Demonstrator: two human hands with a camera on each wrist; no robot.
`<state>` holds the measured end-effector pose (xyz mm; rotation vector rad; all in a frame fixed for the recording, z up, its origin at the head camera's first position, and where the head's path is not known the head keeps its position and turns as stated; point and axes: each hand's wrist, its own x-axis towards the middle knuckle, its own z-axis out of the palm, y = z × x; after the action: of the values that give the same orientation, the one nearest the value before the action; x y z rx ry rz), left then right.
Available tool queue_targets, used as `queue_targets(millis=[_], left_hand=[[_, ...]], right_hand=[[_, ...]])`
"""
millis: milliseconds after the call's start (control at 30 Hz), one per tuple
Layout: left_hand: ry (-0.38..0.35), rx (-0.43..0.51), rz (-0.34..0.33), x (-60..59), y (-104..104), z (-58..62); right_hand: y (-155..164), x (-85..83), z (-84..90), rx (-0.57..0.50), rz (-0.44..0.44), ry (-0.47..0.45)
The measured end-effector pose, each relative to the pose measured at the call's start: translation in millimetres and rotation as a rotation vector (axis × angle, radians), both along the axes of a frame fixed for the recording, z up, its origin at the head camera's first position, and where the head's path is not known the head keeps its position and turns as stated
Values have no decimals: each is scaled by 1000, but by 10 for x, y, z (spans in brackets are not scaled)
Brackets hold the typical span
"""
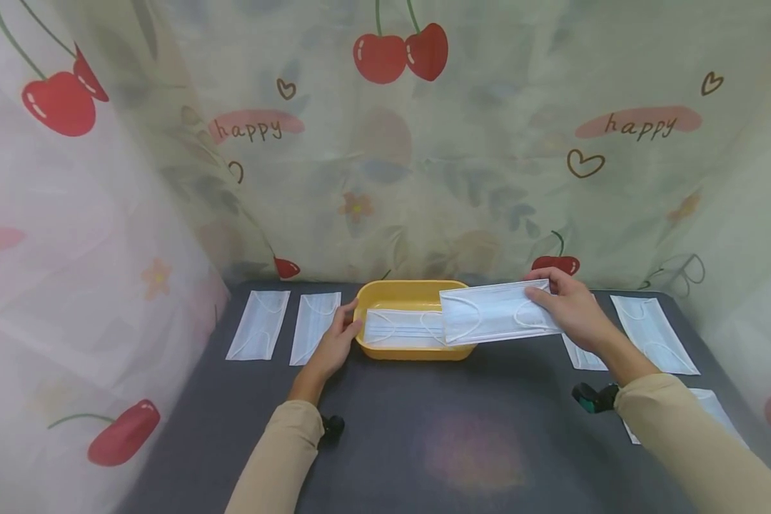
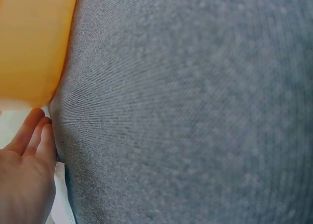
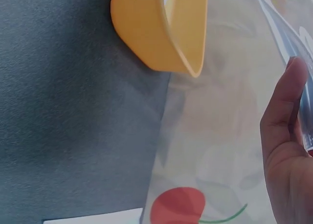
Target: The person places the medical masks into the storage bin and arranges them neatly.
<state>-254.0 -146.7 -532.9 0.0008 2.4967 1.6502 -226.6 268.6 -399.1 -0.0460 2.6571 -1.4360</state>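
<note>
A yellow plastic basin [image 1: 411,353] stands at the back middle of the table, with a white face mask [image 1: 398,328] lying flat inside. At its left end is my left hand [image 1: 337,339]; in the left wrist view the fingers [image 2: 33,133] stretch out straight against the basin's end [image 2: 34,48]. My right hand [image 1: 572,307] pinches another face mask [image 1: 488,314] by its right end, thumb in front. This mask is raised over the basin's right part and hides that rim. In the right wrist view, the mask [image 3: 307,106] shows edge-on in the grip.
Two face masks [image 1: 257,325] [image 1: 315,328] lie left of the basin. More masks lie at right: one at the back [image 1: 655,335], one partly behind the right hand [image 1: 585,357], one under the right forearm [image 1: 713,407]. Patterned curtains [image 1: 385,178] enclose the dark grey table [image 1: 385,428].
</note>
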Motion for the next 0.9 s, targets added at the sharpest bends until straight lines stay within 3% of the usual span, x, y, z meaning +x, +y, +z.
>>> queue_targets(millis=[267, 567, 900], left_hand=[[0, 7, 5, 4, -7, 13], [5, 1, 6, 6, -4, 13], [-21, 0, 4, -3, -4, 0]], right_hand=[[-184, -143, 77, 47, 14, 37], [-338, -315, 72, 64, 20, 13], [-486, -504, 5, -3, 28, -13]])
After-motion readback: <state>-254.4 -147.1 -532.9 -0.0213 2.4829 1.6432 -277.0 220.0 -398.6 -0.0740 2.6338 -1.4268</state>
